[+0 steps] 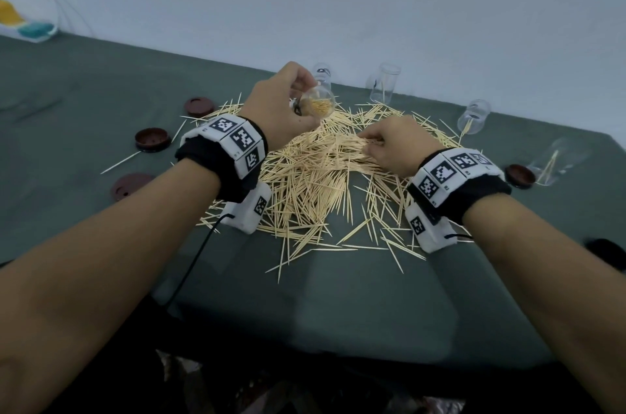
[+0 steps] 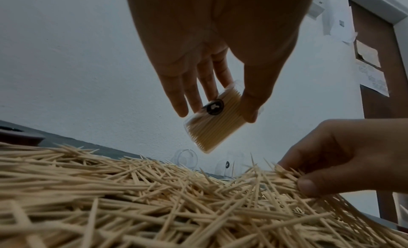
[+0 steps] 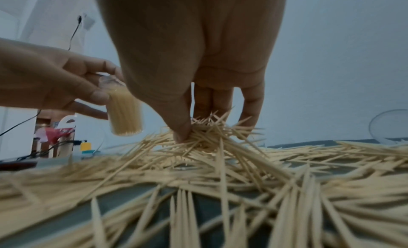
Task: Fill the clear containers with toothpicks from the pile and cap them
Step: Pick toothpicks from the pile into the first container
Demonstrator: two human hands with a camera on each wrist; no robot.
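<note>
The left hand (image 1: 284,105) held a clear container (image 1: 316,103) packed with toothpicks, thumb and fingers curled round its sides, tilted in the air above the far part of the toothpick pile (image 1: 315,176) spread over the middle of the bench (image 1: 84,102). The right hand (image 1: 396,146) was down in the pile just right of it, thumb and fingertips pinching a tuft of toothpicks (image 3: 207,129). Three more clear containers (image 1: 384,83) stood along the far edge with a few toothpicks in some, a fourth lay near the right edge, and dark red caps (image 1: 152,139) lay left of the pile and one near the right edge.
</note>
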